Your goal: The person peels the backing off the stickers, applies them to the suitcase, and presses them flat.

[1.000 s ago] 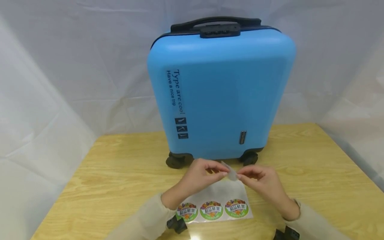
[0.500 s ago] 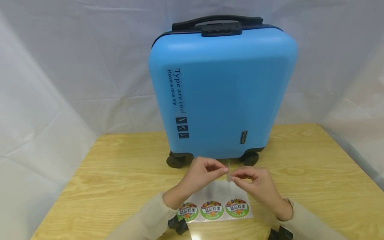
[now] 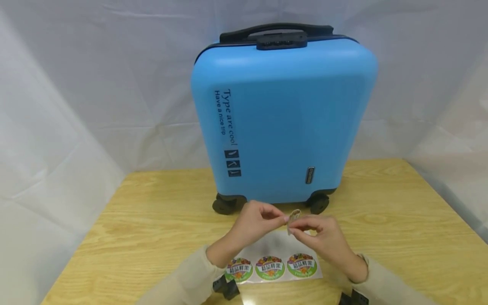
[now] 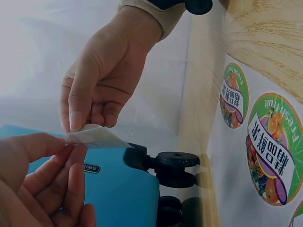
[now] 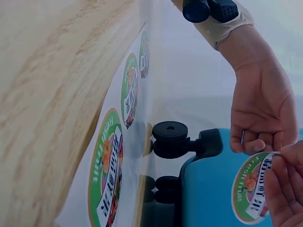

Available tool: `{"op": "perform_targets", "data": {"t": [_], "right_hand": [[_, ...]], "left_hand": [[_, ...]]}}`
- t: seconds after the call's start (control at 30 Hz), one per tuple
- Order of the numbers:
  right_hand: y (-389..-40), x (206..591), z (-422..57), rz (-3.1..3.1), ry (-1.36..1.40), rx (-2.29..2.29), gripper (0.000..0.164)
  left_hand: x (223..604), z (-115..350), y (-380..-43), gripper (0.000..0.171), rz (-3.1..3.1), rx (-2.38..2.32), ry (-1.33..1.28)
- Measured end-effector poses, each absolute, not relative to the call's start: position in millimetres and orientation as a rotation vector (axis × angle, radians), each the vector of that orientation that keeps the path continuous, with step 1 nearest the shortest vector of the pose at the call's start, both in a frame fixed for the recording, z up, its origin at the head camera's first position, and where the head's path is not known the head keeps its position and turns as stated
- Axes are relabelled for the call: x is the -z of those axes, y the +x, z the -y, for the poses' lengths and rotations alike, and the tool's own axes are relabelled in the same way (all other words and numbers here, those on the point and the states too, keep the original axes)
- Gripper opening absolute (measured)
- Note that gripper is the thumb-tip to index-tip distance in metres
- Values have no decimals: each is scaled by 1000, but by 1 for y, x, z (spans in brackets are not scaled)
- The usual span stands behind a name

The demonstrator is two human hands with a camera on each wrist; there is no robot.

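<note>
Above the table, both hands pinch a round fruit sticker (image 3: 295, 215) between thumbs and fingers. My left hand (image 3: 255, 222) has it by one edge, and my right hand (image 3: 324, 233) grips it close beside. The right wrist view shows its printed face, green with an orange and a white lettered band; its pale back (image 4: 102, 137) shows in the left wrist view. The sticker looks bent in the head view. Below the hands lies a white sticker sheet (image 3: 274, 243) with three matching round stickers along its near edge, the leftmost partly covered by the left wrist.
A blue suitcase (image 3: 282, 118) with a black handle stands upright on the wood-grain table (image 3: 160, 224), just beyond the hands. Its black wheels (image 3: 223, 205) rest near the sheet's far side. White cloth (image 3: 114, 84) hangs behind and at both sides.
The sticker has turned from showing its pale side, through edge-on, to a bent shape in the head view. My right hand has shifted left and slightly down; the left has hardly moved.
</note>
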State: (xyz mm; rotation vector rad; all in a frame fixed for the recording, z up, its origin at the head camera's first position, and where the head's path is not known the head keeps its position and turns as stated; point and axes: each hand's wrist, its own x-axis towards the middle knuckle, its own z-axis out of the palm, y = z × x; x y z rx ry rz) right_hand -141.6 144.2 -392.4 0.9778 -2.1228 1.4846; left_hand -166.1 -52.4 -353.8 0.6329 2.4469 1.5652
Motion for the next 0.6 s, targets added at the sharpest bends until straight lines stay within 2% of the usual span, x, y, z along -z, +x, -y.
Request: {"op": "perform_targets", "data": {"t": [0.6], "right_hand": [[-141, 380, -151, 2172, 841, -1448, 13]], "left_hand": [[348, 61, -167, 8, -2539, -1492, 772]]}}
